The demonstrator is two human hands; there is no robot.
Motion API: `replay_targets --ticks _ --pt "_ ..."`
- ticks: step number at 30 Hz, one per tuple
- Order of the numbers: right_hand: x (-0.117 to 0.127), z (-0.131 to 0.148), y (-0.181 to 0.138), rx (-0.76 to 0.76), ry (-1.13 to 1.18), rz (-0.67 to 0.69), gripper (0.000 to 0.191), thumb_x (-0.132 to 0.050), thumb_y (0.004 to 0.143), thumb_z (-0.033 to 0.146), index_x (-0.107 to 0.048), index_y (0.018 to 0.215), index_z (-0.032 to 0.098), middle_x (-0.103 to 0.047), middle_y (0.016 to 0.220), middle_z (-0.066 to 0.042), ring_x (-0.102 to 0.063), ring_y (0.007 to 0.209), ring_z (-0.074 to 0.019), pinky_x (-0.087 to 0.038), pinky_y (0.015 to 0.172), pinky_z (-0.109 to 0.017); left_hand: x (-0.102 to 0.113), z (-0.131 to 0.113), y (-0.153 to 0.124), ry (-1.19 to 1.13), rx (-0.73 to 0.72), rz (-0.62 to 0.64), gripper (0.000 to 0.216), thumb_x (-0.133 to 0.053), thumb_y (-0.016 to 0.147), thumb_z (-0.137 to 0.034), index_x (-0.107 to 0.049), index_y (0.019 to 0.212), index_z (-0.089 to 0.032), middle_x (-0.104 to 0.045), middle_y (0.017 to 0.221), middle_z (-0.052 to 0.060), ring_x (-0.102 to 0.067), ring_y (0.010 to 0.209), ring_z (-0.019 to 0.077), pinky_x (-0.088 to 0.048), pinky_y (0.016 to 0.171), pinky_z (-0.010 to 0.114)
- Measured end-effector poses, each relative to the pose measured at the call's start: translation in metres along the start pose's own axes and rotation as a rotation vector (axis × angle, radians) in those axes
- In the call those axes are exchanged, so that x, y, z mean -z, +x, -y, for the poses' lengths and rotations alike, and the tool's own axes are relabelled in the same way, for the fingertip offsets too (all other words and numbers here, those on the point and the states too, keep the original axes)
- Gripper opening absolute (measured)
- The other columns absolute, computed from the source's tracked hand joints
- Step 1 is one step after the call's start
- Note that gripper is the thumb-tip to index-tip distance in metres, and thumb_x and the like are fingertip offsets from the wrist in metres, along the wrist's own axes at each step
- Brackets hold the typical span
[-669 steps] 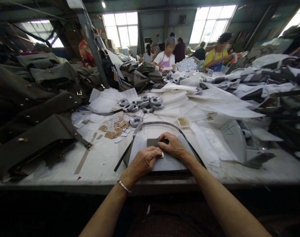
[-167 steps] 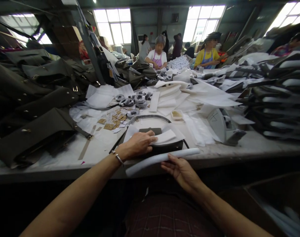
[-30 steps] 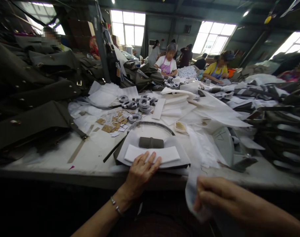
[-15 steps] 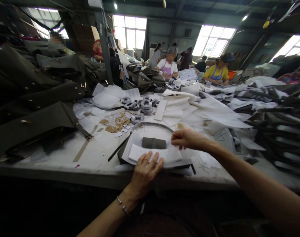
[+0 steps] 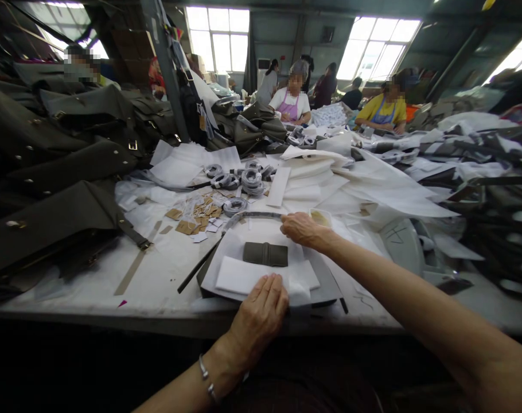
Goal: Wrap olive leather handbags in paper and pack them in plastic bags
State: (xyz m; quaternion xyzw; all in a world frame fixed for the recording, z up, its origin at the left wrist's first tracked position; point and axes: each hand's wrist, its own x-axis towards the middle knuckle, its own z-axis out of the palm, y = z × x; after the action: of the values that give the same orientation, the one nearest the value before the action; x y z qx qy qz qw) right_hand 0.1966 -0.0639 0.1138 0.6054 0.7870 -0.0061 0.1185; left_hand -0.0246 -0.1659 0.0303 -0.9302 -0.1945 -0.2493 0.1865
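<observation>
My left hand (image 5: 261, 312) lies flat with fingers stretched out on a white foam pad (image 5: 244, 276) at the near table edge. The pad rests on a white sheet covering a dark bag (image 5: 325, 289), with a small olive leather tab (image 5: 265, 254) just beyond my fingers. My right hand (image 5: 302, 228) reaches past the tab, fingers curled and pinching the far edge of the white sheet, beside the bag's curved grey strap (image 5: 252, 216).
Olive bags (image 5: 63, 218) pile up on the left, and stacked bags and white sheets (image 5: 493, 189) on the right. Tape rolls (image 5: 244, 180), small brown tags (image 5: 196, 215) and a small tray (image 5: 320, 216) lie behind. Other people (image 5: 293, 100) work at the far end.
My right hand came up from below the table edge with thin white wrap, then reached forward and left past the olive tab. My left hand stayed pressed on the foam pad.
</observation>
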Motion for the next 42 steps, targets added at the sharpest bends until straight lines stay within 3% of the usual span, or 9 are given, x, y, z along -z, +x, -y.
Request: replay_targets --ticks 6,11,18,23,27,30,35,39,42 --pt "-0.018 -0.012 -0.008 0.024 0.113 -0.09 0.033 -0.059 0.09 0.016 -0.064 0.122 0.021 -0.066 0.122 -0.009 -0.067 0.098 -0.021 -0.047 0.076 -0.028 0.003 0.002 0.002 -0.025 0.008 -0.047 0.045 -0.032 0.1 -0.014 -0.043 0.144 -0.012 -0.066 0.124 0.013 -0.062 0.119 0.0228 -0.047 0.105 0.038" --pt "-0.008 -0.001 -0.054 0.003 0.419 -0.327 0.014 -0.063 0.091 0.025 -0.073 0.1 0.022 -0.073 0.102 -0.004 -0.068 0.088 -0.0179 -0.047 0.08 -0.028 0.001 0.002 0.003 -0.052 0.013 -0.049 0.041 -0.03 0.101 -0.014 -0.054 0.134 -0.01 -0.066 0.126 0.012 -0.061 0.12 0.0225 -0.046 0.108 0.037" --pt "-0.016 0.03 -0.105 0.147 0.439 -0.173 0.028 -0.066 0.088 0.045 -0.073 0.101 0.021 -0.073 0.097 -0.006 -0.066 0.092 -0.0228 -0.047 0.084 -0.032 0.001 0.004 0.0 -0.059 -0.004 -0.08 0.037 -0.033 0.099 -0.011 -0.058 0.126 -0.006 -0.065 0.126 0.014 -0.059 0.123 0.023 -0.044 0.109 0.037" --pt "-0.024 0.034 -0.102 0.027 0.451 -0.16 0.021 -0.059 0.093 0.032 -0.074 0.104 0.022 -0.074 0.104 -0.006 -0.065 0.1 -0.022 -0.045 0.09 -0.03 0.006 0.001 0.003 0.01 -0.013 0.008 0.047 -0.03 0.1 -0.014 -0.042 0.145 -0.014 -0.064 0.129 0.013 -0.06 0.121 0.0218 -0.045 0.107 0.038" --pt "-0.024 0.037 -0.1 -0.062 0.373 -0.126 0.027 -0.051 0.095 0.029 -0.073 0.108 0.02 -0.073 0.106 -0.009 -0.063 0.105 -0.0226 -0.043 0.094 -0.031 0.003 -0.008 0.008 0.118 0.02 0.06 0.048 -0.033 0.099 -0.015 -0.038 0.147 -0.014 -0.066 0.122 0.014 -0.063 0.114 0.0231 -0.048 0.102 0.039" --pt "-0.021 0.038 -0.1 -0.059 0.305 -0.097 0.031 -0.046 0.096 0.028 -0.073 0.106 0.018 -0.072 0.109 -0.011 -0.061 0.108 -0.0228 -0.04 0.096 -0.032 -0.001 -0.011 0.009 0.15 0.02 0.041 0.05 -0.038 0.098 -0.015 -0.035 0.148 -0.016 -0.066 0.118 0.014 -0.064 0.112 0.0233 -0.049 0.1 0.039" --pt "-0.005 0.032 -0.093 -0.087 0.292 0.002 0.028 -0.049 0.094 0.03 -0.074 0.102 0.021 -0.074 0.104 -0.009 -0.065 0.1 -0.0227 -0.044 0.086 -0.03 -0.006 -0.008 0.008 0.135 0.004 0.021 0.049 -0.044 0.098 -0.018 -0.037 0.147 -0.018 -0.067 0.115 0.013 -0.065 0.11 0.0229 -0.049 0.099 0.039" --pt "-0.004 0.025 -0.073 -0.168 0.317 -0.084 0.033 -0.049 0.094 0.036 -0.071 0.112 0.02 -0.072 0.115 -0.011 -0.063 0.109 -0.0238 -0.043 0.089 -0.03 -0.011 -0.009 0.004 0.117 0.011 -0.036 0.047 -0.043 0.099 -0.019 -0.04 0.146 -0.021 -0.066 0.116 0.012 -0.064 0.111 0.0223 -0.049 0.1 0.04" --pt "-0.012 0.017 -0.058 -0.182 0.32 -0.055 0.03 -0.057 0.09 0.042 -0.075 0.097 0.019 -0.075 0.103 -0.012 -0.067 0.101 -0.0246 -0.045 0.084 -0.031 -0.011 -0.009 0.004 0.092 0.04 -0.092 0.044 -0.043 0.099 -0.019 -0.045 0.143 -0.023 -0.065 0.124 0.011 -0.062 0.115 0.0221 -0.049 0.101 0.039"
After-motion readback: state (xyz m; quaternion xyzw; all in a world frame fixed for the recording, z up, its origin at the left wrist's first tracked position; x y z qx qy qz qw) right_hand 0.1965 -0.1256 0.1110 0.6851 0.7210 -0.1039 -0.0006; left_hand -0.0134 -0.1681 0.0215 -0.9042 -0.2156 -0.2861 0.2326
